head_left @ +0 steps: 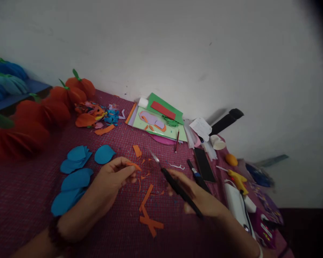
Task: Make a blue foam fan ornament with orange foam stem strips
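My left hand (117, 175) pinches a small orange foam piece (134, 166) between thumb and fingertips. Black-handled scissors (177, 188) are in my right hand (193, 190), their metal blades pointing up and left, apart from the foam piece. Seen nearly edge-on, the blades do not show whether they are spread. Orange offcuts (146, 202) and tiny scraps lie on the cloth between my hands. Blue petal-shaped pieces (76, 179) are stacked by my left forearm, with a single blue petal (104, 154) just beyond that hand.
Red foam pumpkins (67, 95) line the left side, near a heap of scraps (97, 114). Foam sheets (156, 120) lie by the wall. To the right are a dark phone-like slab (204, 165), a utility knife (197, 175), a yellow glue gun (238, 180) and a white power strip (237, 206).
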Demonstrator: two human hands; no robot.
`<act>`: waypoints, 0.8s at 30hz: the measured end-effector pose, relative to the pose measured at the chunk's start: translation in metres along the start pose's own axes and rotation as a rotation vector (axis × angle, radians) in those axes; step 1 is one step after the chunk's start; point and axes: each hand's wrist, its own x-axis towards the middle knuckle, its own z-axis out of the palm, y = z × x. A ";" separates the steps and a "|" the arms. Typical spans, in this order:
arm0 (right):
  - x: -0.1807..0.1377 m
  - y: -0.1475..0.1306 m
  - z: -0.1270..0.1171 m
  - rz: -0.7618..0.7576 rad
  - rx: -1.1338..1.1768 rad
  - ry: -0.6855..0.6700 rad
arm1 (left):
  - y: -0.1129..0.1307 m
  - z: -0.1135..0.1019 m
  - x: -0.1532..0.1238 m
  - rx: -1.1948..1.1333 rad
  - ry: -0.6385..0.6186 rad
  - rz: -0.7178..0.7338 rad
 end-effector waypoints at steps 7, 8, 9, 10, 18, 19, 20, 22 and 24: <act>0.023 0.010 0.020 -0.040 0.051 0.052 | 0.000 -0.004 0.002 -0.078 -0.020 -0.006; 0.025 0.013 0.021 -0.042 0.071 0.058 | 0.000 -0.005 0.003 -0.075 -0.021 0.000; 0.027 0.016 0.022 -0.040 0.090 0.062 | 0.000 -0.006 0.003 -0.074 -0.023 0.004; 0.028 0.017 0.023 -0.038 0.110 0.067 | -0.001 -0.007 0.004 -0.074 -0.027 0.004; 0.031 0.019 0.030 0.044 0.387 0.063 | 0.000 -0.005 0.004 -0.111 -0.018 -0.020; 0.032 0.019 0.032 0.047 0.394 0.063 | 0.000 -0.004 0.004 -0.108 -0.013 -0.016; 0.032 0.019 0.033 0.050 0.400 0.061 | 0.000 -0.004 0.003 -0.107 -0.003 -0.010; 0.033 0.018 0.036 0.058 0.408 0.061 | 0.000 -0.003 0.003 -0.106 0.019 0.004; 0.032 0.017 0.037 0.064 0.410 0.060 | -0.002 -0.005 0.004 -0.100 0.033 0.025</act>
